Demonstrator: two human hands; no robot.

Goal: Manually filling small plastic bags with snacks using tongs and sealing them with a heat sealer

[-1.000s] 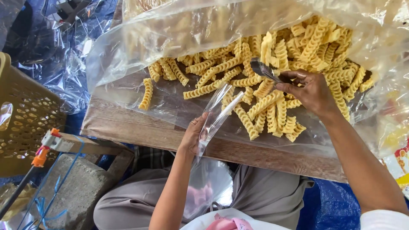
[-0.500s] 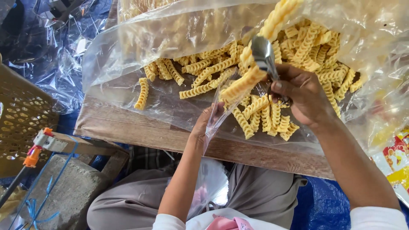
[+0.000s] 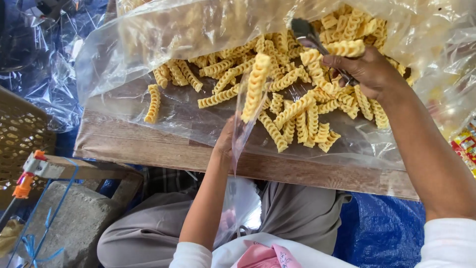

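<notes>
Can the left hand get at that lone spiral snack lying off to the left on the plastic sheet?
Probably not right away. The left hand is pinching the small clear bag open at the board's edge. The lone spiral snack lies uncovered on the plastic sheet, so only the bag hold hinders it.

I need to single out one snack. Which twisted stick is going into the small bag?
On the wooden board lies a pile of yellow twisted sticks. The one at the small clear bag held by the left hand stands upright, apart from the flat pile.

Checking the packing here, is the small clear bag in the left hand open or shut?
Open: the small clear bag gapes under the left hand, one twisted snack dropping in.
</notes>
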